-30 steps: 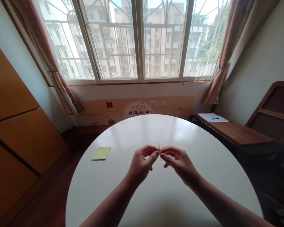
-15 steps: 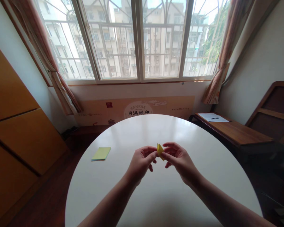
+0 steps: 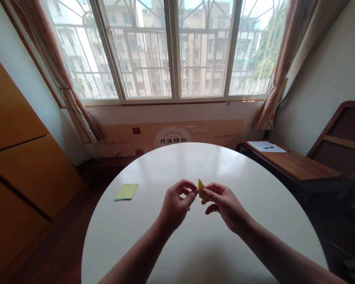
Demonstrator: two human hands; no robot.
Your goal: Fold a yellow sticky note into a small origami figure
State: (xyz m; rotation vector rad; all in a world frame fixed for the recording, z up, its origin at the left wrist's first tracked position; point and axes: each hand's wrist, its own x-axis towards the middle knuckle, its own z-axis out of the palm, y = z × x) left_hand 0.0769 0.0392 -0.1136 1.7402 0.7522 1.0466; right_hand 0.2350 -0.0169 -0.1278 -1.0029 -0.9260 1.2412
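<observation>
A small folded yellow paper [image 3: 200, 187] is held up above the white round table [image 3: 177, 252], between my two hands. My left hand [image 3: 177, 203] pinches its left edge between thumb and forefinger, the other fingers curled. From the other side my right hand [image 3: 223, 201] grips it, thumb on the near face and fingers partly hidden behind. The paper has a pointed top and looks folded into layers. Over on the table's left side lies a pad of yellow-green square papers [image 3: 126, 191] with a bluish sheet edge showing underneath.
Beyond the table stands a long printed box panel [image 3: 115, 136] below the barred window. At right is a wooden bench [image 3: 301, 159] carrying a white sheet [image 3: 266, 146] and a dark pen. An orange-brown cabinet [image 3: 23, 169] stands at left.
The folded paper now looks narrower and more closed, its flaps drawn together. My right hand's fingers have moved in behind it, and the left fingers have curled more.
</observation>
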